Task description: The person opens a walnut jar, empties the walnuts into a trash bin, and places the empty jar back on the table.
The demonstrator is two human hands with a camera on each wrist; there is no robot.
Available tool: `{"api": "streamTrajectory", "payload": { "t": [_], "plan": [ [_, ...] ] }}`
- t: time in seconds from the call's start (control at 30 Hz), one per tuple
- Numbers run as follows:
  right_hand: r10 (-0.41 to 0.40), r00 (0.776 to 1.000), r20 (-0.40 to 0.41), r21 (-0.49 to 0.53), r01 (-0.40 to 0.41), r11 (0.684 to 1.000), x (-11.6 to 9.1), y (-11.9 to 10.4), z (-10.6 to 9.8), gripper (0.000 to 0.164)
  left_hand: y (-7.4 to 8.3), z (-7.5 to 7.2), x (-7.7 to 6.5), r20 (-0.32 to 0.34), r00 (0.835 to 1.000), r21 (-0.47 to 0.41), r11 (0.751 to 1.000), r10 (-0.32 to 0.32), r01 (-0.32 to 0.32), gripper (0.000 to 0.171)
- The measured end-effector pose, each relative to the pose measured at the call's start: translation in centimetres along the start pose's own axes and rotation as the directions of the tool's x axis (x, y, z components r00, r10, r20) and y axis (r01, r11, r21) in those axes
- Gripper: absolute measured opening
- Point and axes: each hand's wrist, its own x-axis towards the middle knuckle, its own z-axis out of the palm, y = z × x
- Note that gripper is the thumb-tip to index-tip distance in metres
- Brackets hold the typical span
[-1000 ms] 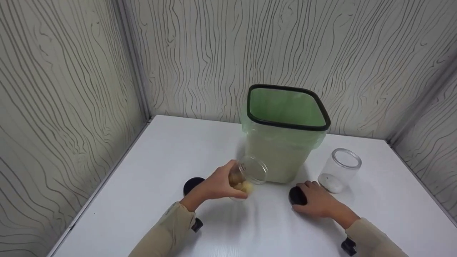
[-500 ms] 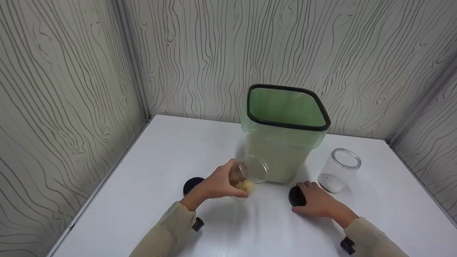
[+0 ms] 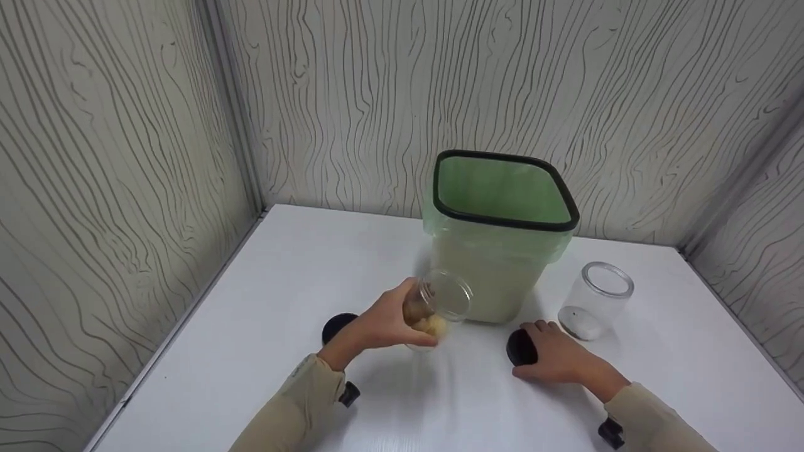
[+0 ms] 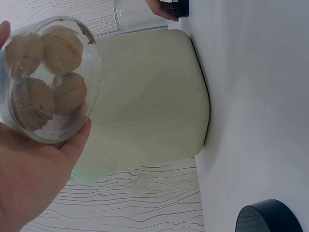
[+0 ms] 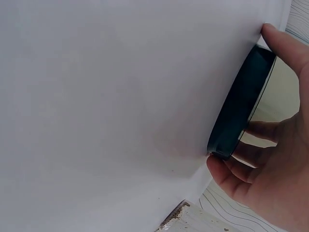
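My left hand (image 3: 383, 321) grips a clear jar (image 3: 447, 296), fingers and thumb around its side. The jar is held above the table, its open mouth tilted up and to the right. Through its base, several walnuts (image 4: 62, 50) show in the left wrist view. My right hand (image 3: 558, 356) is low at the table, holding a black lid (image 3: 521, 347) by its edge. In the right wrist view that lid (image 5: 241, 101) lies between thumb and fingertips, close against the white surface. A second black lid (image 3: 338, 326) lies on the table, partly hidden behind my left wrist.
A bin (image 3: 487, 276) with a green liner and black rim ring stands behind my hands, its top open. Right of it is another clear, lidless jar (image 3: 597, 301), with brown flecks near its base in the right wrist view. Patterned walls (image 3: 352, 107) enclose the white table (image 3: 301, 263).
The jar in my left hand has risen very slightly. My right hand stays at the lid, and the bin, second jar and other lid keep their places.
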Motion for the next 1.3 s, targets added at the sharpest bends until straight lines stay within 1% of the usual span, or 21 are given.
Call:
{"api": "streamTrajectory", "payload": {
  "t": [0.23, 0.4, 0.47, 0.57, 0.67, 0.8, 0.9, 1.0, 1.17, 1.3],
  "plan": [
    [0.016, 1.000, 0.019, 0.015, -0.016, 1.000, -0.3, -0.4, -0.3, 0.086, 0.2, 0.0, 0.0, -0.004, 1.000, -0.005, 1.000, 0.011, -0.011, 0.083],
    [0.054, 0.997, 0.048, 0.034, -0.055, 0.998, -0.5, -0.5, -0.9, 0.091, 0.3, -0.1, 0.1, -0.011, 1.000, -0.016, 1.000, 0.001, -0.002, 0.082],
    [0.068, 0.997, 0.041, 0.053, -0.070, 0.996, -0.6, -0.5, -1.3, 0.090, 0.3, -0.2, 0.1, -0.013, 1.000, -0.031, 0.999, 0.009, -0.010, 0.082],
    [0.072, 0.997, 0.002, 0.090, -0.072, 0.993, -0.7, -0.6, -2.1, 0.085, 0.3, -0.3, 0.0, -0.014, 1.000, -0.052, 0.998, 0.019, -0.019, 0.081],
    [0.072, 0.995, -0.066, 0.127, -0.063, 0.990, -0.8, -0.6, -3.0, 0.082, 0.4, -0.3, 0.0, -0.014, 1.000, -0.065, 0.998, 0.017, -0.018, 0.081],
    [0.084, 0.982, -0.168, 0.167, -0.055, 0.984, -0.8, -0.7, -4.1, 0.078, 0.4, -0.4, 0.0, -0.016, 1.000, -0.066, 0.998, 0.006, -0.007, 0.082],
    [0.086, 0.963, -0.254, 0.191, -0.037, 0.981, -0.7, -0.8, -4.9, 0.072, 0.4, -0.4, 0.0, -0.018, 1.000, -0.059, 0.998, 0.002, -0.003, 0.081],
    [0.084, 0.932, -0.352, 0.213, -0.008, 0.977, -0.5, -1.1, -5.6, 0.064, 0.4, -0.5, 0.0, -0.023, 1.000, -0.060, 0.998, 0.018, -0.020, 0.081],
    [0.106, 0.865, -0.490, 0.269, 0.034, 0.962, -0.2, -1.3, -6.8, 0.054, 0.4, -0.7, -0.1, -0.041, 0.998, -0.070, 0.996, 0.045, -0.048, 0.082],
    [0.121, 0.808, -0.577, 0.303, 0.074, 0.950, 0.1, -1.5, -7.7, 0.051, 0.4, -0.8, -0.1, -0.062, 0.997, -0.071, 0.997, 0.034, -0.039, 0.084]
  ]
}}
